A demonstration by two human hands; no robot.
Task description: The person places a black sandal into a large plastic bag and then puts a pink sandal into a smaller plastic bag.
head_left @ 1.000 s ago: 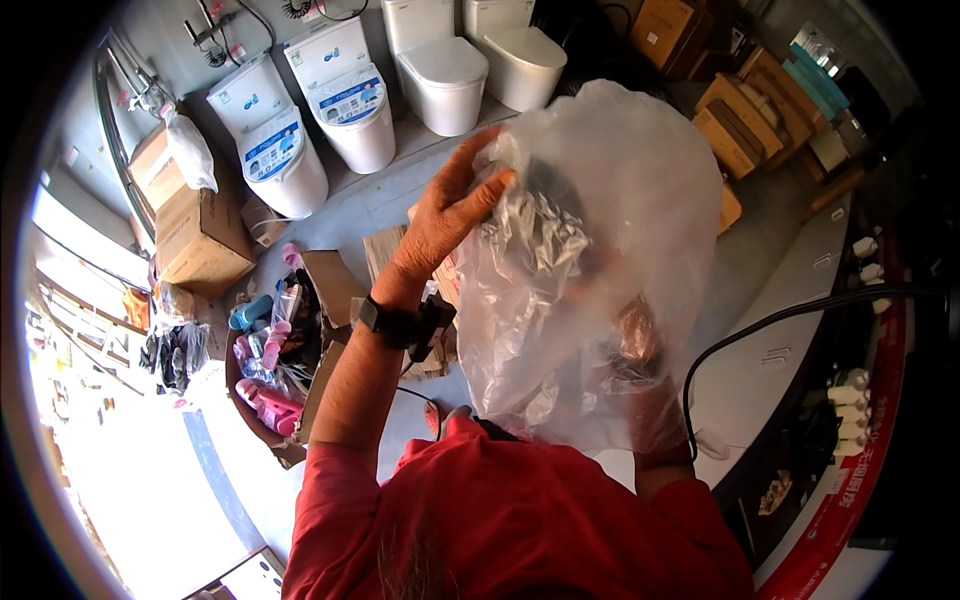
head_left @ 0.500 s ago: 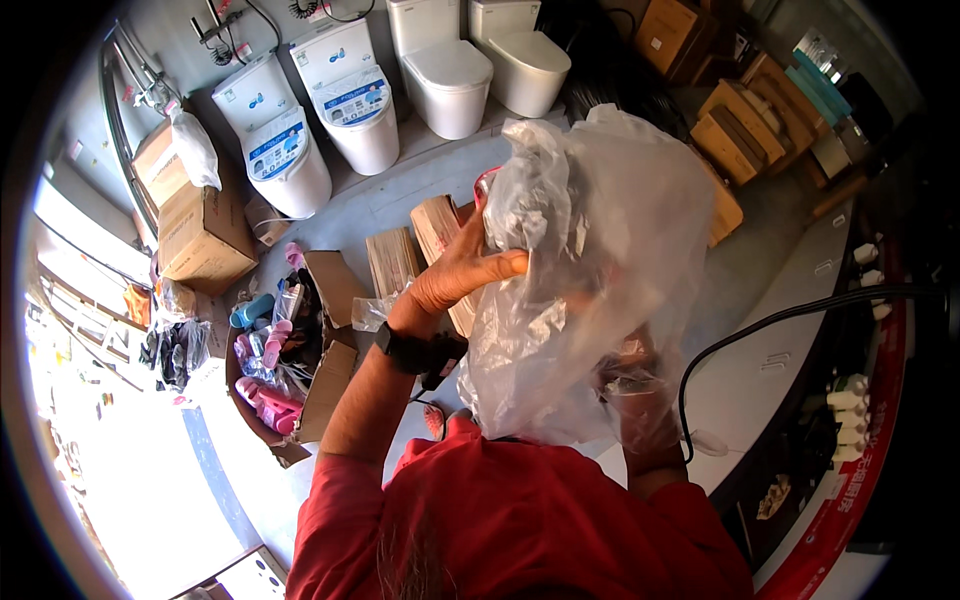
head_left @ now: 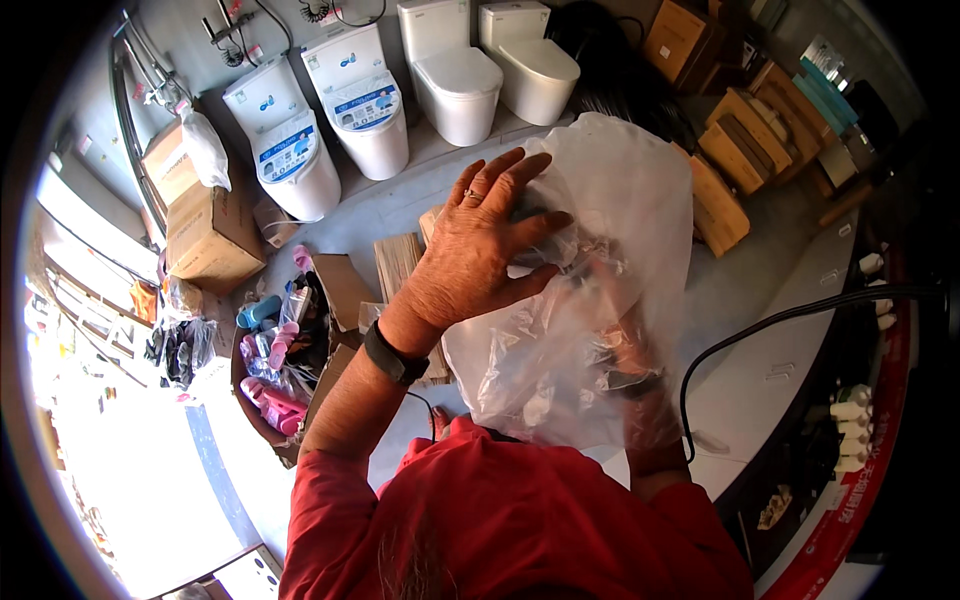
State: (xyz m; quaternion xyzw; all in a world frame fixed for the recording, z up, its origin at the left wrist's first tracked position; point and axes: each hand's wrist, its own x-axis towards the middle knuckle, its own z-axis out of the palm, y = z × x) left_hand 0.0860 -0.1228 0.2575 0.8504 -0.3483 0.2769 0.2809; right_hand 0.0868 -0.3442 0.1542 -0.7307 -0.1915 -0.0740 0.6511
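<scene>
A large, cloudy clear plastic bag [head_left: 640,180] billows in front of my chest. My left hand [head_left: 480,235], with a ring and a dark wristband, lies over its left side. The fingers are spread and slightly bent, with the thumb apart. Beneath those fingertips a greyish shape shows through the plastic, too blurred to name. My right hand [head_left: 615,320] is inside the bag with the film draped over its wrist. Its fingers are veiled by the plastic, so their grip cannot be made out.
Several white toilets [head_left: 455,90] line the far wall. An open carton [head_left: 345,290] of slippers and packets stands at left, beside wooden pieces [head_left: 398,265]. Brown boxes [head_left: 210,235] are stacked farther left. Wooden stools [head_left: 745,150] sit at the far right. A black cable [head_left: 780,320] crosses a white surface at right.
My left hand has turned its back upward and spread its fingers, where before its thumb pressed against the bag. The bag's gathered top has loosened and spread. My right hand stays inside.
</scene>
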